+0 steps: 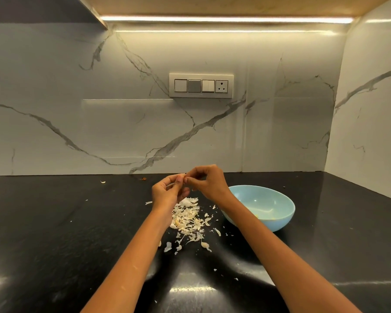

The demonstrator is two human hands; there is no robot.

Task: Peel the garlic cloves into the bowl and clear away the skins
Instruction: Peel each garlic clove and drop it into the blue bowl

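My left hand (167, 192) and my right hand (207, 181) meet above the black counter, fingertips pinched together on a small garlic clove (184, 177) that is mostly hidden between them. Directly below the hands lies a heap of pale garlic skins (187, 219), with scattered bits trailing toward me. A light blue bowl (280, 216) stands to the right of the heap, partly behind my right forearm; a few pale pieces show at its bottom.
The black counter (66, 222) runs back to a marble wall with a switch panel (201, 85). A side wall closes the right end. One stray skin (102, 182) lies far left near the back wall.
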